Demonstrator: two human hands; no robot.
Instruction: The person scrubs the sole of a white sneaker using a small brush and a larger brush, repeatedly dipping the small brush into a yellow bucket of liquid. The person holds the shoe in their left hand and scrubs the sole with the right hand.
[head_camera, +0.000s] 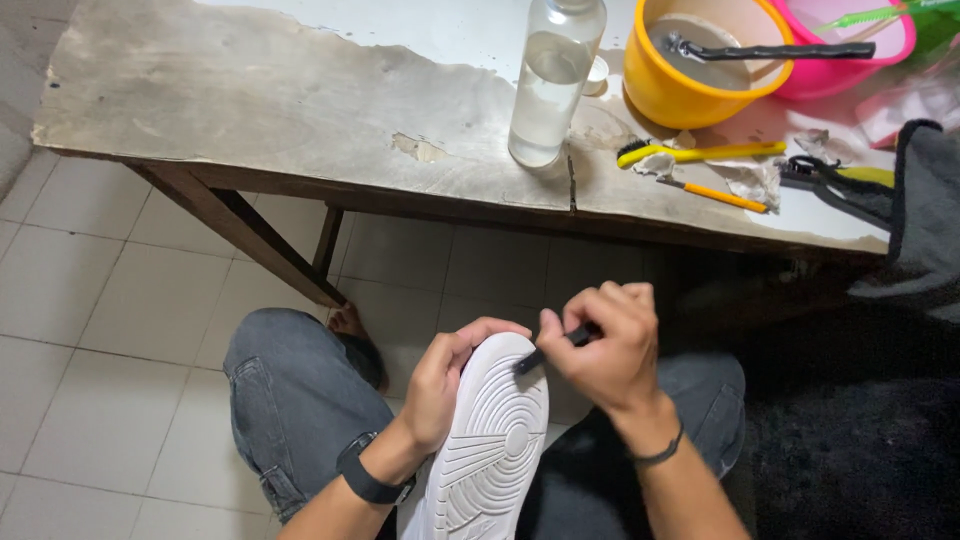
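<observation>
Left hand (445, 385) clamps the upturned white sneaker (492, 450), right hand (600, 350) beside it pinching a small black brush (550, 350) against the sole's toe.

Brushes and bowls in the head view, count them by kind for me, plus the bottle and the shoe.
Brushes: 4 – black one in right hand, yellow-handled toothbrush, black brush across the yellow bowl, green brush
Plastic bowls: 2 – yellow, pink
Clear bottle: 1
White-soled shoe: 1
Total: 8
</observation>
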